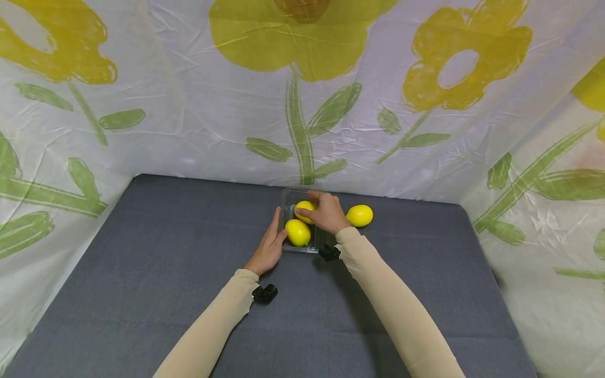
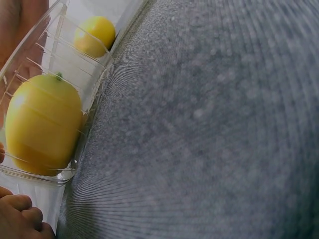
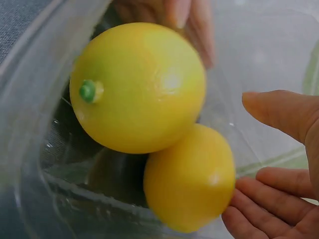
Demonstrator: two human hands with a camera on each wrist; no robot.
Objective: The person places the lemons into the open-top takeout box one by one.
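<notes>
A clear plastic box stands near the table's back edge with two lemons inside. The nearer lemon shows a green stem end in the right wrist view. Along the box's left wall lie the long fingers of my left hand, its thumb over the rim beside that lemon. My right hand reaches into the box from the right, at the farther lemon. Its fingertips are right at that lemon's side, while the thumb stands apart from it. A third lemon lies on the table right of the box.
A dark grey cloth covers the table. White hanging fabric with yellow flowers closes off the back and both sides. Black wrist cameras sit on both sleeves, the right one close to the box's front right corner.
</notes>
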